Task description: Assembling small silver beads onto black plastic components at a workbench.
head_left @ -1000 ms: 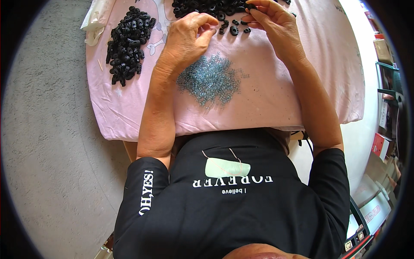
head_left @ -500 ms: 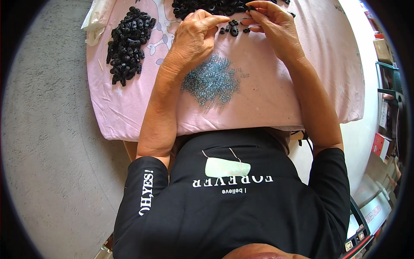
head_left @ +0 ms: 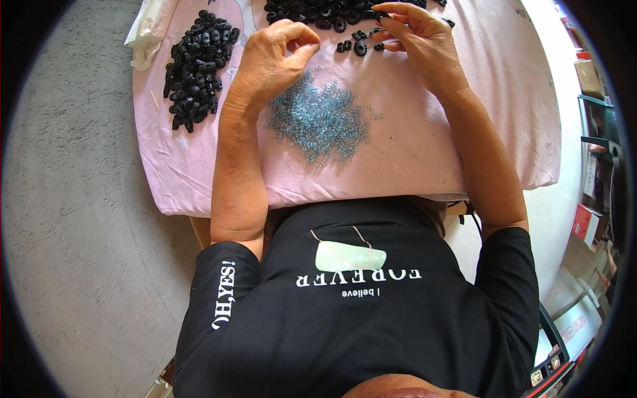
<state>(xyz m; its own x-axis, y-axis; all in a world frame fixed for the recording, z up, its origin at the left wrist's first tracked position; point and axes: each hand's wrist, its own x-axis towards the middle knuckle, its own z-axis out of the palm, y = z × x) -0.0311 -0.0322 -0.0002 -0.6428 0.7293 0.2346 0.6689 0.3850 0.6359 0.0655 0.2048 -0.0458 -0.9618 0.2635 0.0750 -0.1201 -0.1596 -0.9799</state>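
My left hand [head_left: 275, 60] is closed in a pinch above the upper left edge of a pile of tiny silvery-blue springs [head_left: 322, 119]. Whatever may lie between its thumb and forefinger is too small to make out. Farther right, my right hand [head_left: 428, 46] pinches a small black plastic cord-lock part [head_left: 381, 14] between thumb and forefinger, its other fingers loosely bent. Several loose black parts [head_left: 360, 48] lie on the cloth between the hands. Beyond them spreads a heap of black cord-lock parts [head_left: 318, 12], cut off by the view's top.
On the left of the pink tablecloth [head_left: 411, 159] lies a second heap of black cord locks [head_left: 199, 69]. A white plastic-wrapped roll [head_left: 151, 30] sits at the far left corner. Boxes and papers [head_left: 584, 222] stand beyond the table on the right.
My left hand has drawn back to the left, away from the loose black parts and my right hand. The right hand has hardly moved and keeps its pinch on the black part.
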